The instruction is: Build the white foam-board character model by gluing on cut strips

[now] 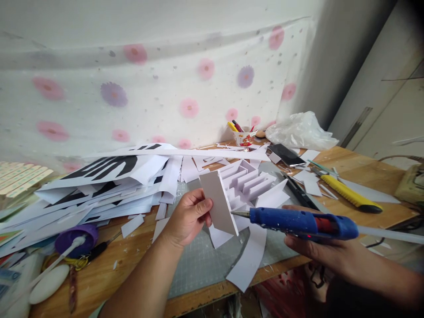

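Note:
My left hand (194,214) pinches the edge of a white foam-board panel (217,201) between thumb and fingers, holding it tilted above the cutting mat. Behind the panel, several upright white strips form a ribbed white structure (251,181); whether they are all joined to the panel I cannot tell. My right hand (318,247) is wrapped round a blue hot glue gun (298,223), with a clear glue stick (391,234) sticking out of its back. The gun's metal nozzle (241,213) points left, at or very close to the panel's right edge.
A grey-green cutting mat (192,269) lies on the wooden table with paper scraps around. Printed sheets (99,185) are piled at left, near a purple cup (77,240). At right are a yellow utility knife (351,193), a phone (286,154) and a plastic bag (301,130). A pen cup (244,137) stands behind.

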The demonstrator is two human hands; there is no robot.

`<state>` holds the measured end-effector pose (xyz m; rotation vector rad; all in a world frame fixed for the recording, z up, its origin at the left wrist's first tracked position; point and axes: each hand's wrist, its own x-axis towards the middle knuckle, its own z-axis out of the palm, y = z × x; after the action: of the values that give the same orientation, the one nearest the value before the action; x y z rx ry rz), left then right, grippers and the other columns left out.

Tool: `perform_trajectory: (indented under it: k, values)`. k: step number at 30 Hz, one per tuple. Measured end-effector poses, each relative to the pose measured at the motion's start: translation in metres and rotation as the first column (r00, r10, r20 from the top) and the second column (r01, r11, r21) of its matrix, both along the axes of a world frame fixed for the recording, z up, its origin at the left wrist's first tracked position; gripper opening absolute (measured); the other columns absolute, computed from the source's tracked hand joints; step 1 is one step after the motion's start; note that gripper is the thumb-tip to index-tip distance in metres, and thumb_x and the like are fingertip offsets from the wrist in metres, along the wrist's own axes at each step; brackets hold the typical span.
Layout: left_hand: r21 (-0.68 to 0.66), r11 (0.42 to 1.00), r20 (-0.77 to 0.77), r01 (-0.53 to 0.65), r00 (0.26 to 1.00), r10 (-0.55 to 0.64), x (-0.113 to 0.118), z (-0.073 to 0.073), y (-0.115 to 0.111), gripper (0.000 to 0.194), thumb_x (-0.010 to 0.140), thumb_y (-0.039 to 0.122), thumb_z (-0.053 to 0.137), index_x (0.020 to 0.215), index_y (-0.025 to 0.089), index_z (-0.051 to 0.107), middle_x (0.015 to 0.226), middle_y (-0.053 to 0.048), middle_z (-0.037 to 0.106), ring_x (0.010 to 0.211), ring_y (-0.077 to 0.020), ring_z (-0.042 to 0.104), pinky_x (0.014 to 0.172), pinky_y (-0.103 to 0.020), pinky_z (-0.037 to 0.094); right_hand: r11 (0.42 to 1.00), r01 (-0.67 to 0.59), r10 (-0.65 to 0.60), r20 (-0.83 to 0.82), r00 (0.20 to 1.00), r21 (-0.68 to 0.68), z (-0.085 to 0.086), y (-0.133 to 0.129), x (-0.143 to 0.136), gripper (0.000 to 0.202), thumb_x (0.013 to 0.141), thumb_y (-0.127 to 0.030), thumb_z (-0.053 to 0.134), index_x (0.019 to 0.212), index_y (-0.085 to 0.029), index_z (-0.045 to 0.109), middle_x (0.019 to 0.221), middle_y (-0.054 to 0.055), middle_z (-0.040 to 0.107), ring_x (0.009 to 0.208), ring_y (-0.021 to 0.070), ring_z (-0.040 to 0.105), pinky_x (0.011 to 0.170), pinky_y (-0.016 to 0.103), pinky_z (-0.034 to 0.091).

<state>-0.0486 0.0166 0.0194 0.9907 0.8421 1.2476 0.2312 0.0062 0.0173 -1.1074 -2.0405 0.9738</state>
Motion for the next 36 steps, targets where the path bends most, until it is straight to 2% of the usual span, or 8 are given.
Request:
perform_trajectory:
  k: [6,17,22,27,36]
  values:
    - [0.002,1.0,0.02,-0.012,1.0,0.012,0.0,0.0,0.0,0.034,0.059,0.038,0.082,0.072,0.012,0.063,0.053,0.003,0.059,0.037,-0.004,0.047,0.037,-0.015,0.034,0.999,-0.017,0.015,0.021,1.0,0.051,0.006,-0.003,0.0,0.018,0.076,-0.041,0.062,0.079,-0.024,0.066,0.078,0.002,0.068,0.067,0.0201,0.063,0.054,0.026,0.054]
    - [0.027,0.999,0.066,-0.031,0.997,0.029,-0.002,-0.001,0.002,0.034,0.06,0.037,0.082,0.073,0.011,0.064,0.05,0.003,0.059,0.035,-0.0042,0.048,0.036,-0.014,0.035,0.996,-0.08,0.079,0.027,0.997,0.041,0.007,-0.003,-0.001,0.023,0.08,-0.045,0.058,0.073,-0.023,0.06,0.068,0.0,0.062,0.06,0.0167,0.058,0.052,0.026,0.051]
    - [0.018,0.999,0.06,-0.049,0.997,0.047,-0.002,0.0,0.002,0.035,0.059,0.037,0.082,0.071,0.01,0.064,0.053,0.002,0.06,0.035,-0.004,0.049,0.037,-0.014,0.036,0.995,-0.089,0.087,0.044,0.995,0.044,0.009,-0.002,-0.001,0.02,0.079,-0.043,0.059,0.077,-0.024,0.063,0.069,0.001,0.062,0.064,0.0188,0.06,0.054,0.027,0.052]
    - [0.007,0.999,0.07,-0.039,0.997,0.039,-0.002,0.001,0.002,0.034,0.058,0.036,0.083,0.072,0.011,0.064,0.051,0.003,0.06,0.035,-0.0039,0.049,0.036,-0.013,0.036,0.996,-0.073,0.074,-0.015,0.997,0.046,0.004,-0.002,-0.001,0.019,0.079,-0.042,0.06,0.078,-0.023,0.063,0.072,0.001,0.064,0.064,0.0183,0.061,0.054,0.027,0.052]
    - [0.026,1.0,0.082,-0.011,0.997,0.009,-0.002,-0.002,0.003,0.032,0.06,0.036,0.082,0.073,0.011,0.065,0.053,0.002,0.061,0.036,-0.0043,0.05,0.035,-0.013,0.035,0.995,-0.089,0.09,-0.01,0.996,0.045,-0.001,-0.001,0.002,0.013,0.079,-0.037,0.06,0.083,-0.025,0.064,0.079,0.001,0.066,0.065,0.0183,0.062,0.056,0.028,0.054]
